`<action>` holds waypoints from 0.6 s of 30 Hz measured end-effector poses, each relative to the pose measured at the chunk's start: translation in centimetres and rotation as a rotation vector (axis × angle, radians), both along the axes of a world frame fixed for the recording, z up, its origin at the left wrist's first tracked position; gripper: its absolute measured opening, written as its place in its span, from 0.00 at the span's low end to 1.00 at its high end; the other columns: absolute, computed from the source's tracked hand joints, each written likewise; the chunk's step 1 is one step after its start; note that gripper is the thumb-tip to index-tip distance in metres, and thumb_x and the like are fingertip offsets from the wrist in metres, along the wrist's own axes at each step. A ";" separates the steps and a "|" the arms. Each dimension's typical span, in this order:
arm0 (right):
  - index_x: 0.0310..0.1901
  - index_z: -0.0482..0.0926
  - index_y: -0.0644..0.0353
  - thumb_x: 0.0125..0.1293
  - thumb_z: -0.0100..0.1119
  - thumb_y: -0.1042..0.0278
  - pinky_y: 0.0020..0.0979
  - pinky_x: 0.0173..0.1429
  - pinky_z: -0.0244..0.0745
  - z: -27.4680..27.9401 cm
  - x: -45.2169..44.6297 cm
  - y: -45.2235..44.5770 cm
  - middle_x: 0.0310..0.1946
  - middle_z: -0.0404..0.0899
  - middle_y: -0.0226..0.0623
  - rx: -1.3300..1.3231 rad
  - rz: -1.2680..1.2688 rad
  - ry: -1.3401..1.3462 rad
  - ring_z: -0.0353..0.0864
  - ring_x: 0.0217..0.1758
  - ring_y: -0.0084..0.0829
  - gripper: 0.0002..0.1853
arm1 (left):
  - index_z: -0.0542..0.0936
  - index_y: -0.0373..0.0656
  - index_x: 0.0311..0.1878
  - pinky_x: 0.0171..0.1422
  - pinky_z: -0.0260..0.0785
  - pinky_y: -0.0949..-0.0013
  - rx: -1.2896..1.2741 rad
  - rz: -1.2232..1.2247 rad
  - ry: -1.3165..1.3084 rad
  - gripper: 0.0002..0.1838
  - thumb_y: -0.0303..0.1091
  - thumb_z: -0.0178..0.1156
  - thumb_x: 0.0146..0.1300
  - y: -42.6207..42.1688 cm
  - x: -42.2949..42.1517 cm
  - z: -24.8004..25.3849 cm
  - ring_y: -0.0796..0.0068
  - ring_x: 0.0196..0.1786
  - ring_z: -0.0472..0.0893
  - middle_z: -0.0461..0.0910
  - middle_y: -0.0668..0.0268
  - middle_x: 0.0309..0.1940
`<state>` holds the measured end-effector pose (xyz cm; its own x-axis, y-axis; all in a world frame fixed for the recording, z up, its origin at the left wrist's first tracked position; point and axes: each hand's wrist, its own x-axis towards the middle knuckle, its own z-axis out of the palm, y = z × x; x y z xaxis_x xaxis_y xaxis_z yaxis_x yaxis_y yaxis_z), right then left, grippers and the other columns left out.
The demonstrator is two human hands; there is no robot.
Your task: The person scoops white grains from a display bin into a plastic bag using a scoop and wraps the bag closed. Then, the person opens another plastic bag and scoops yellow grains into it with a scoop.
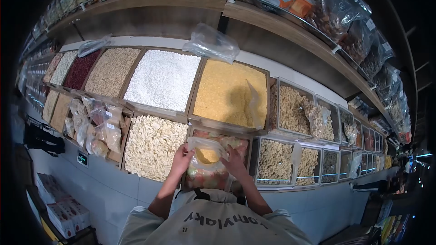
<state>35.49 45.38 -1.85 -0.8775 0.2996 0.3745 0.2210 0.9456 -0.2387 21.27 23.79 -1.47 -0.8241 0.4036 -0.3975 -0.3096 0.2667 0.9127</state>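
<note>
Both my hands hold a clear plastic bag point(200, 146) by its rim, with yellow grain point(207, 156) inside. My left hand point(182, 156) pinches the bag's left edge, and my right hand point(235, 161) grips its right edge. Beneath the bag lies a bin of red and green patterned packages point(204, 179). Just beyond is a wooden bin of yellow grain point(222, 90), with a clear scoop point(254, 104) resting at its right side. A shadow falls on that grain.
White grain point(162, 79) and pale flat slices point(156, 147) fill bins at the left. Lidded bins of nuts point(274, 162) run off to the right. A clear bag point(212, 43) lies behind the grain. Shelves point(272, 20) of packaged food overhang the back.
</note>
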 end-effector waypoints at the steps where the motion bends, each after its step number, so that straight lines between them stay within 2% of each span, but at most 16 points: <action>1: 0.67 0.66 0.62 0.61 0.67 0.57 0.40 0.53 0.75 -0.1 0.0 0.0 0.45 0.77 0.47 -0.479 -0.023 -0.202 0.79 0.47 0.43 0.35 | 0.78 0.38 0.58 0.39 0.68 0.75 0.009 -0.080 -0.048 0.19 0.36 0.63 0.67 0.1 0.0 -0.1 0.82 0.36 0.75 0.79 0.71 0.37; 2: 0.67 0.67 0.60 0.60 0.68 0.57 0.41 0.55 0.73 -0.1 0.1 -0.1 0.48 0.75 0.48 -0.958 -0.044 -0.401 0.77 0.52 0.45 0.36 | 0.78 0.38 0.58 0.39 0.68 0.75 0.010 -0.087 -0.047 0.19 0.36 0.63 0.67 0.2 0.1 -0.1 0.82 0.36 0.75 0.79 0.71 0.37; 4: 0.66 0.67 0.62 0.60 0.68 0.56 0.39 0.53 0.74 -0.7 0.1 -0.1 0.50 0.75 0.48 -1.026 -0.100 -0.494 0.78 0.49 0.43 0.35 | 0.82 0.41 0.45 0.36 0.65 0.76 0.117 -0.102 -0.227 0.09 0.34 0.63 0.66 0.4 0.4 0.9 0.85 0.33 0.72 0.78 0.74 0.32; 5: 0.66 0.68 0.63 0.61 0.68 0.55 0.38 0.51 0.75 -1.3 0.1 -0.1 0.51 0.75 0.48 -1.092 -0.151 -0.594 0.79 0.45 0.41 0.35 | 0.82 0.41 0.45 0.36 0.65 0.76 0.117 -0.102 -0.225 0.09 0.34 0.63 0.66 0.4 0.3 1.4 0.85 0.33 0.72 0.78 0.74 0.32; 6: 0.66 0.68 0.63 0.61 0.68 0.55 0.38 0.51 0.75 -2.3 0.2 -0.1 0.51 0.75 0.48 -1.092 -0.150 -0.593 0.79 0.45 0.41 0.35 | 0.82 0.42 0.42 0.35 0.64 0.76 0.111 -0.160 -0.273 0.06 0.33 0.64 0.66 0.4 0.3 1.9 0.86 0.33 0.72 0.78 0.74 0.32; 8: 0.67 0.66 0.62 0.59 0.70 0.57 0.38 0.53 0.75 -5.1 0.9 -0.2 0.51 0.75 0.49 -0.782 -0.139 -0.428 0.80 0.47 0.42 0.37 | 0.82 0.42 0.38 0.35 0.64 0.77 0.106 -0.215 -0.322 0.04 0.31 0.64 0.65 0.3 0.4 1.9 0.87 0.32 0.72 0.78 0.75 0.31; 9: 0.67 0.66 0.62 0.59 0.70 0.57 0.38 0.53 0.75 -5.5 1.0 -0.4 0.51 0.75 0.49 -0.781 -0.137 -0.428 0.80 0.47 0.42 0.37 | 0.82 0.42 0.37 0.36 0.64 0.76 0.130 -0.243 -0.278 0.03 0.30 0.64 0.65 0.2 0.6 1.7 0.87 0.33 0.72 0.78 0.75 0.31; 11: 0.70 0.63 0.61 0.57 0.72 0.60 0.38 0.57 0.75 -6.3 1.0 -0.7 0.51 0.75 0.50 -0.739 -0.150 -0.158 0.81 0.50 0.44 0.41 | 0.83 0.42 0.36 0.36 0.65 0.76 0.154 -0.269 -0.231 0.03 0.29 0.64 0.64 0.0 0.7 1.4 0.86 0.33 0.73 0.78 0.75 0.31; 13: 0.71 0.62 0.61 0.57 0.72 0.61 0.38 0.59 0.74 -6.1 0.5 -0.8 0.50 0.76 0.49 -0.711 -0.122 -0.090 0.81 0.51 0.44 0.42 | 0.82 0.41 0.37 0.40 0.68 0.75 0.236 -0.365 -0.060 0.01 0.27 0.65 0.64 0.0 0.8 2.8 0.86 0.36 0.75 0.79 0.75 0.32; 14: 0.72 0.60 0.61 0.56 0.72 0.63 0.38 0.61 0.74 -5.9 0.3 -0.7 0.50 0.77 0.48 -0.684 -0.092 -0.024 0.81 0.52 0.44 0.43 | 0.82 0.41 0.37 0.40 0.68 0.75 0.239 -0.366 -0.059 0.01 0.27 0.65 0.64 0.0 0.9 3.3 0.86 0.36 0.75 0.79 0.75 0.32; 15: 0.72 0.60 0.61 0.56 0.72 0.63 0.38 0.61 0.74 -6.4 0.3 -0.5 0.50 0.77 0.48 -0.683 -0.091 -0.023 0.81 0.52 0.44 0.43 | 0.82 0.40 0.37 0.43 0.69 0.75 0.270 -0.410 -0.133 0.01 0.26 0.64 0.64 -0.1 0.9 3.9 0.85 0.37 0.75 0.79 0.74 0.33; 16: 0.73 0.59 0.60 0.56 0.72 0.64 0.38 0.59 0.75 -6.9 0.1 -0.2 0.47 0.78 0.46 -0.794 -0.039 -0.056 0.81 0.51 0.42 0.44 | 0.81 0.39 0.38 0.46 0.71 0.74 0.300 -0.452 -0.206 0.01 0.24 0.64 0.64 -0.2 0.9 4.4 0.85 0.39 0.76 0.80 0.74 0.33; 17: 0.73 0.58 0.59 0.56 0.72 0.64 0.38 0.57 0.76 -7.4 0.1 -0.1 0.45 0.79 0.45 -0.904 0.014 -0.090 0.82 0.51 0.40 0.45 | 0.81 0.39 0.38 0.46 0.71 0.74 0.300 -0.450 -0.204 0.01 0.24 0.64 0.64 -0.2 0.8 5.0 0.85 0.39 0.76 0.80 0.74 0.33; 18: 0.73 0.58 0.59 0.56 0.72 0.64 0.38 0.57 0.76 -6.2 -0.1 -0.1 0.45 0.79 0.45 -0.904 0.017 -0.089 0.82 0.51 0.40 0.45 | 0.81 0.37 0.39 0.48 0.72 0.74 0.292 -0.566 -0.181 0.02 0.23 0.63 0.65 -0.2 0.8 5.7 0.84 0.40 0.77 0.80 0.73 0.34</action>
